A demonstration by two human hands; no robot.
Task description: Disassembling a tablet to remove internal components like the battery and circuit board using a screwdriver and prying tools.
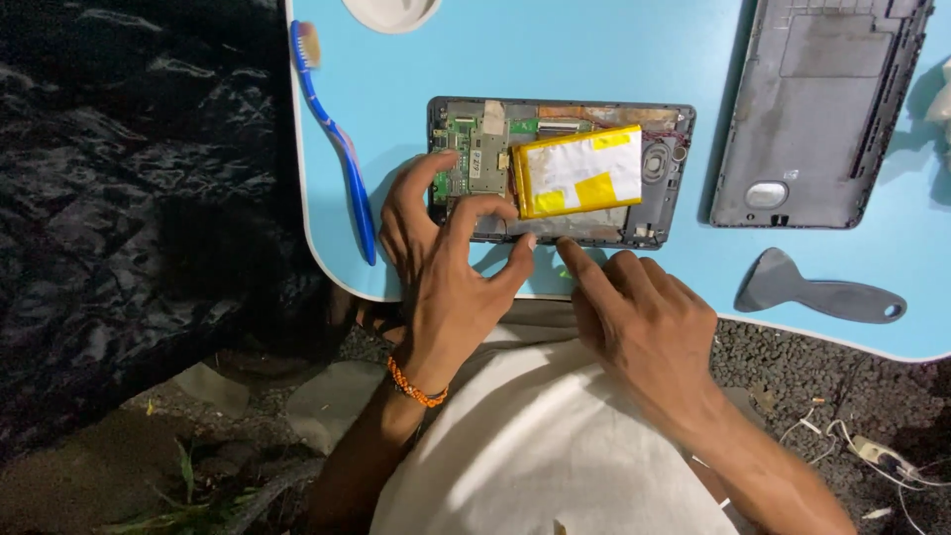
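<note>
Reaching forward from the near edge of the pale blue tabletop, the 2 hands work at an opened tablet that lies flat with its insides showing. The left hand, with an orange braided band on its wrist, rests on the tablet's near left corner; its fingers are spread, the forefinger lies on the green circuit board and the thumb presses the near rim, clamped on nothing that can be seen. The right hand sits just beside it, loosely curled, its forefinger tip touching the tablet's near rim, holding nothing. Inside the tablet, a yellow and white battery pack lies slightly tilted, right of the circuit board and just past the fingertips. To the right, near the edge, a grey plastic pry tool lies flat, well apart from the hands. Left of the left hand, a blue toothbrush lies along the tabletop's edge, bristles at the far end. Farther right, the tablet's grey back cover lies inner side up. At the far edge a white round object is cut off by the frame.
</note>
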